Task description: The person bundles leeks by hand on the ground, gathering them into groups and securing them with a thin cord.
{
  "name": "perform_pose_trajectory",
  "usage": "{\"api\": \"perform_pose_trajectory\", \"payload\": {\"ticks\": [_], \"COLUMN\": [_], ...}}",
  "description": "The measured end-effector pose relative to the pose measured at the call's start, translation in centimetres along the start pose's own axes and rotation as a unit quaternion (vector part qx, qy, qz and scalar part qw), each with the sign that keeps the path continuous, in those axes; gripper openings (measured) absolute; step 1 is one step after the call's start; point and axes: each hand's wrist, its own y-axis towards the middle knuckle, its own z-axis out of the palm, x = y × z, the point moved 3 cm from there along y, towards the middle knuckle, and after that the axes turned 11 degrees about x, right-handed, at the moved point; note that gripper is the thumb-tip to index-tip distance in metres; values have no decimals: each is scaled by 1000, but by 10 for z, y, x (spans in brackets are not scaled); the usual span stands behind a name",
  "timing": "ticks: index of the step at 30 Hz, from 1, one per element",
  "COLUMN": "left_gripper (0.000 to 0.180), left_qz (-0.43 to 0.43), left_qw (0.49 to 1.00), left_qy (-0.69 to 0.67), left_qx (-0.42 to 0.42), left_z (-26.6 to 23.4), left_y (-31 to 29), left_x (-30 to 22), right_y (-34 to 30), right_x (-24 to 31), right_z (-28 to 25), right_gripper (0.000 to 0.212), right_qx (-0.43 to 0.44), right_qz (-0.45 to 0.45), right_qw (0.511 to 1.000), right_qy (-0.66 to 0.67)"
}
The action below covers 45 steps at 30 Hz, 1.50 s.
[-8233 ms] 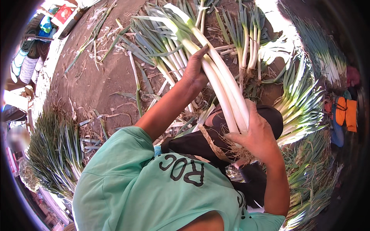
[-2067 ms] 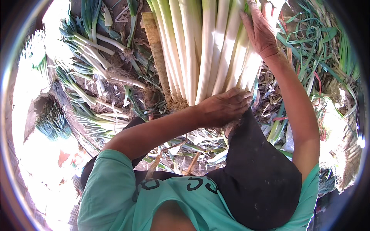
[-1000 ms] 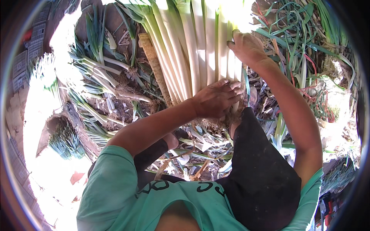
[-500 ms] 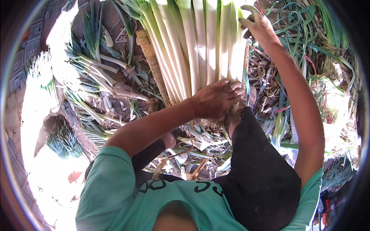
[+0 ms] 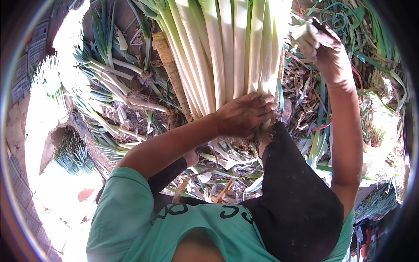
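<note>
**Hands steady a bundle of leeks above a littered ground**

A person in a green shirt holds a thick bundle of leeks upright against a dark-clad knee, the white stalks packed side by side. The bundle's long axis runs from the root ends, low and close to the body, up toward the top edge of the view, where the stalks turn green and leave the picture. The left hand is clamped around the root end, fingers wrapped over the base of the stalks, apparently to keep them level and pressed together. The right hand is raised beside the bundle's right flank, near the upper right, closed on what looks like a pale strip or leaf; what exactly it pinches cannot be made out. Holding the base low and working the side higher up seems to keep the stalks aligned while loose matter is handled.

To the left of the bundle a rough brown stick lies on the ground at a slant, nearly parallel with the stalks. Farther left, loose leeks with roots and green tops lie scattered across the dirt, pointing various ways. Trimmed leaves and dry husks cover the ground to the right and beneath the bundle. A second green heap sits near the bright left edge.
</note>
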Motion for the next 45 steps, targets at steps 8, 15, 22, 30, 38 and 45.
{"api": "perform_pose_trajectory", "payload": {"ticks": [8, 15, 22, 30, 38, 45], "left_gripper": [47, 52, 47, 49, 47, 49], "left_qz": [-11, 3, -9, 15, 24, -9], "left_qw": [1000, 999, 1000, 1000, 1000, 998], "left_qy": [4, 12, 17, -4, 6, 56], "left_qx": [13, 37, 25, 13, -7, 41], "left_z": [3, -2, 0, -1, 5, 8], "left_y": [-2, 3, 0, -2, -2, -9], "left_x": [1, -3, -2, -1, 0, 3], "right_y": [-7, 27, -33, -110, -154, -146], "right_x": [-1, -64, -15, -119, -110, -53], "right_z": [-4, -2, -5, 1, 43, 58], "right_gripper": [28, 25, 20, 28, 19, 26], "right_qx": [-255, -61, -194, -144, 17, -120], "right_qz": [155, 62, 242, 336, 352, 322], "right_qw": [898, 735, 875, 914, 734, 888], "right_qy": [-324, -672, -371, -174, -580, -307]}}
